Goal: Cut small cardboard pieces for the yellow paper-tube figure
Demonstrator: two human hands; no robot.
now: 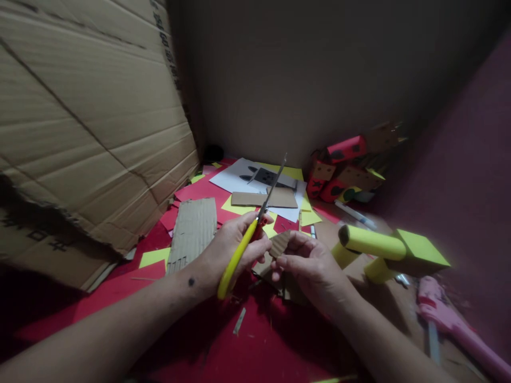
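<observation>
Yellow-handled scissors (238, 259) slant upward in my left hand (239, 246), whose fingers are closed around them; the blades point up and away. Just to the right, my right hand (313, 266) pinches a small piece of corrugated cardboard (280, 243) between thumb and fingers. Its rounded edge faces the left hand. Below the two hands lie more brown cardboard pieces (293, 291), partly hidden by the right hand. A narrow cardboard scrap (239, 321) rests on the red surface (215, 346) in front.
A large cardboard sheet (91, 117) stands at left. A flat cardboard piece (192, 229) and coloured papers (199, 192) lie ahead. At right are a yellow paper tube model (373, 242), a pink glue gun (447, 314) and red cardboard figures (345, 150).
</observation>
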